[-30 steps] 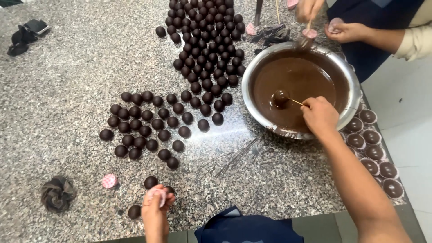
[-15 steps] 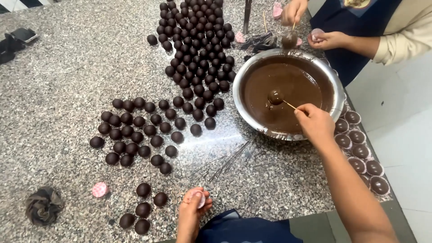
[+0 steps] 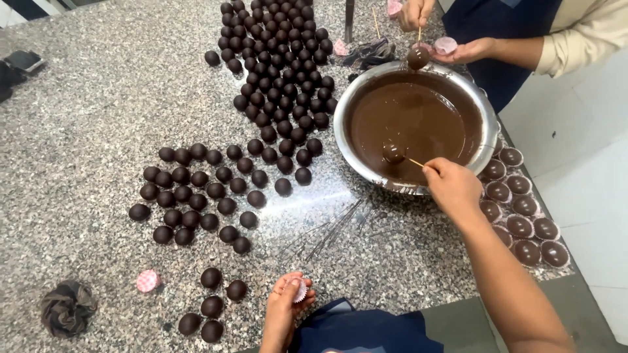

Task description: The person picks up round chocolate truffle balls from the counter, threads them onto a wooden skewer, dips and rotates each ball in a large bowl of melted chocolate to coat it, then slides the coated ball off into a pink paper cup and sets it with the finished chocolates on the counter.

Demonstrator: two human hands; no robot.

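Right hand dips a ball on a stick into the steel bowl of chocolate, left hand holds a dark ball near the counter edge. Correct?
Not quite. In the head view the left hand holds a small pink paper cup, not a dark ball. The rest stands: the right hand dips a ball on a stick into the steel bowl of chocolate.

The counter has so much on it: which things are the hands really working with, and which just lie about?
In use:
right hand holding a stick with a ball in the bowl of melted chocolate
left hand holding a paper cup

Lying about:
crumpled dark cloth
pink cup
loose sticks
dark object at far left
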